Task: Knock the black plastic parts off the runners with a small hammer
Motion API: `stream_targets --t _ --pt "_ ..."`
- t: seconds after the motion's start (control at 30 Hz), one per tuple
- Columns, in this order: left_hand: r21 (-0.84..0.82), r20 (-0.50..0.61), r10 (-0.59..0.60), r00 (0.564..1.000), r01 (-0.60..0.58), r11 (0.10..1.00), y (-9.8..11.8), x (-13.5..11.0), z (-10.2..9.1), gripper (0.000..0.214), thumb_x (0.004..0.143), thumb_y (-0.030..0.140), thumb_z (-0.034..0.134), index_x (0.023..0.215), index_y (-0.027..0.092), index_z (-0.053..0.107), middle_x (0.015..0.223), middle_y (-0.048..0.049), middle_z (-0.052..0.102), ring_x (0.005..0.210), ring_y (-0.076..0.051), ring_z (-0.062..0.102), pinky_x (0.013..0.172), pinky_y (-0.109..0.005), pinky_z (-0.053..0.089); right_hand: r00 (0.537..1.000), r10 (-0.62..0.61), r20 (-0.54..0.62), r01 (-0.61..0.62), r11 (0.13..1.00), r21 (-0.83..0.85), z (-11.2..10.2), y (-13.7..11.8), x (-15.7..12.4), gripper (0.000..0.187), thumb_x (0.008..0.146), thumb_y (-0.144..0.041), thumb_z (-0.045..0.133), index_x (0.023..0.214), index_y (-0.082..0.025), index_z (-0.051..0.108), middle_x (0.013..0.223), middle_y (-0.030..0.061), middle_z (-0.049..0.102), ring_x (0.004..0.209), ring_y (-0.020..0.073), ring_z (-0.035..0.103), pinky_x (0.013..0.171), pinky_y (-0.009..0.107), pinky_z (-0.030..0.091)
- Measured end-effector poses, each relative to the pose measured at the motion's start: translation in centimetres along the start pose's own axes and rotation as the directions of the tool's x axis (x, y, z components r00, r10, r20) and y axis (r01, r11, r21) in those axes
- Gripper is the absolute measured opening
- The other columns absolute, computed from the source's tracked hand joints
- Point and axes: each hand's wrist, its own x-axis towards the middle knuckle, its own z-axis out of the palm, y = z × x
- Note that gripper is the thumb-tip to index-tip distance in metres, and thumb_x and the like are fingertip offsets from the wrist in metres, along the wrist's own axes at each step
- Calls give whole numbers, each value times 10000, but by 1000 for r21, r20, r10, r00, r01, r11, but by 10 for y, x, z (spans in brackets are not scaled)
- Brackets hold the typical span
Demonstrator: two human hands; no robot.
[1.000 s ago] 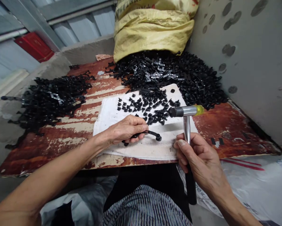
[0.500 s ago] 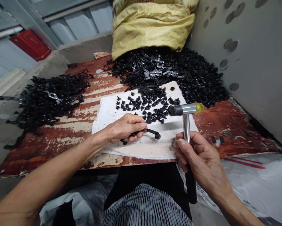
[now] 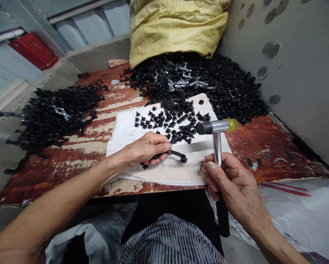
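Black studs [image 3: 185, 132] litter the white cloth [image 3: 181, 174], yellow sack [image 3: 178, 35] behind; left fingers [image 3: 164, 147] clamp a curved black strip [image 3: 177, 153], right fingers [image 3: 215, 171] a chrome-headed hammer [image 3: 217, 143].

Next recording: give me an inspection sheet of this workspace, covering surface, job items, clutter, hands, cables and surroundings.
Surface: worn red-brown board, white cloth on it.
Job items: hammer, curved black strip; small black studs loose on the cloth.
Clutter: left heap and larger back heap of black parts.
Hands: left hand grips the strip; right hand holds the hammer, head up.
Cables: nothing seen.
Surroundings: yellow sack at the back, red box far left, spotted grey panel at right.
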Motion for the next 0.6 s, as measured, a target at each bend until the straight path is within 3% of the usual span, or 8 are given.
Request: stream_targets --t 0.2,0.47,0.6 --pt "74 -3 -6 1000 6 997 1 1 -3 314 917 224 540 614 159 487 482 62 462 335 -7 326 328 -129 210 1000 -4 0 4 1000 -12 0 0 1 279 855 -482 666 922 -221 595 636 -53 522 386 78 403 301 197 348" --pt "102 92 -29 995 20 995 1 7 -17 353 878 304 610 575 167 494 454 48 432 329 -29 325 331 -160 172 997 8 75 -7 1000 -13 -3 0 1 283 911 -478 603 1010 -213 616 737 -25 561 425 77 417 323 196 365" --pt "152 117 5 993 -23 988 -2 8 -20 368 897 315 584 573 166 493 441 52 408 331 -27 300 337 -158 164 994 -1 107 19 985 -172 -4 -6 4 299 950 -455 524 1069 -203 634 657 -28 551 418 100 417 338 218 368"
